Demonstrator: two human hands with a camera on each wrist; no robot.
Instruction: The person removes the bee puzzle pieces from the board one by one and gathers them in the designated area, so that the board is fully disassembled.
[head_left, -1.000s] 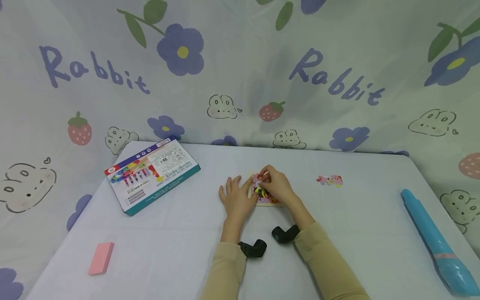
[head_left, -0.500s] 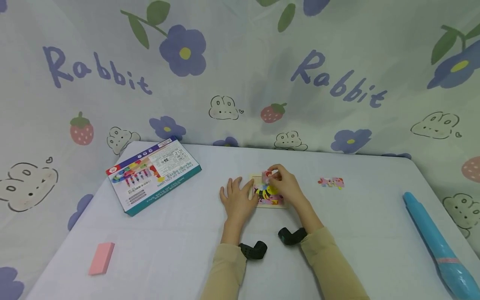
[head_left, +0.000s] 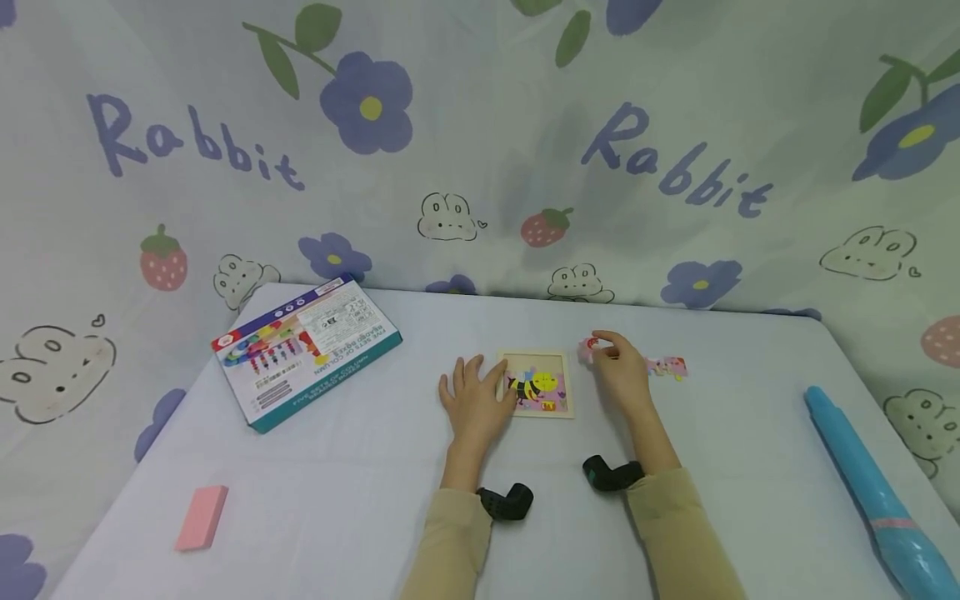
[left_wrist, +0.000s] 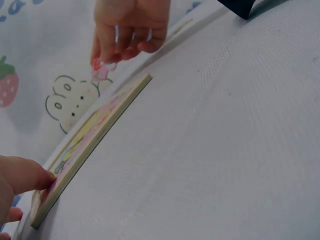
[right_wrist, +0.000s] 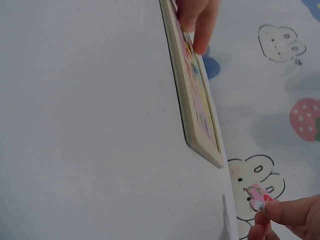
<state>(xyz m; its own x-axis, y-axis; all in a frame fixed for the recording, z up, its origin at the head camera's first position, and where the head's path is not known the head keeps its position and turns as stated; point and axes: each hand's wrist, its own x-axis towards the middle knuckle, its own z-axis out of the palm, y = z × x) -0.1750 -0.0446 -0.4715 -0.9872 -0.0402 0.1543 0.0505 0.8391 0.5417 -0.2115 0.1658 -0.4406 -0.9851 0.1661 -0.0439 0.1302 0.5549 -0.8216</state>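
A small wooden puzzle board with a bee picture lies at the middle of the table; the upper part of its tray shows bare wood. My left hand rests along its left side with fingers spread, and in the left wrist view the thumb presses on the picture near the rim. To the right of the board, my right hand pinches a pink puzzle piece with a red detail between thumb and fingertips, held up off the table. Other pink puzzle pieces lie beyond that hand, partly hidden by it.
At the back left lies a flat box with a teal side. A pink block is near the front left, and a long blue inflated-looking object lies along the right edge. Behind the table hangs a printed cloth.
My right hand has lifted the pink puzzle piece away from the upper part of the board and carried it right, towards the other pieces. The left hand has stayed in place.
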